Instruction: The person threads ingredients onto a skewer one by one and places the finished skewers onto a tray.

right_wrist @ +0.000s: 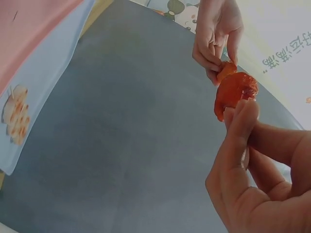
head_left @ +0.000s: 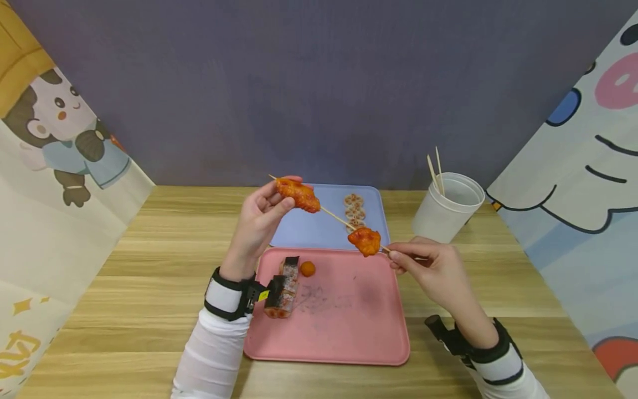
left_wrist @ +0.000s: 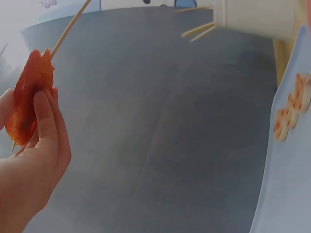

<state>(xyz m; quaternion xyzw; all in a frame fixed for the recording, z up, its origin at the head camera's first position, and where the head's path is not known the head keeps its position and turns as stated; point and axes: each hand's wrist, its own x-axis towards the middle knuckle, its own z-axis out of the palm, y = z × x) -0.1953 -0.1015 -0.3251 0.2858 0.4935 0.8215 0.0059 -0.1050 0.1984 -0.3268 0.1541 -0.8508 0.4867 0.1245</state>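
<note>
Above the trays, a thin wooden skewer point(head_left: 335, 216) slants down to the right, held between both hands. My left hand point(head_left: 259, 224) grips a glossy orange-red piece that looks like a glazed chicken wing point(head_left: 299, 195) near the skewer's upper end, whose tip pokes out past it. Fingers and thumb lie on opposite sides of the wing point(left_wrist: 30, 97) in the left wrist view. Lower on the skewer sits a smaller orange-red glazed piece point(head_left: 365, 242). Just below that piece, my right hand point(head_left: 436, 269) pinches the skewer's end between thumb and fingers, seen close up in the right wrist view.
A pink tray point(head_left: 344, 332) bears dark-wrapped roll pieces point(head_left: 283, 293) and an orange ball point(head_left: 307, 269). Behind it, a blue tray point(head_left: 319, 233) holds a skewer of round slices point(head_left: 354, 212). At right stands a white tub point(head_left: 443, 216) with several sticks point(head_left: 435, 174).
</note>
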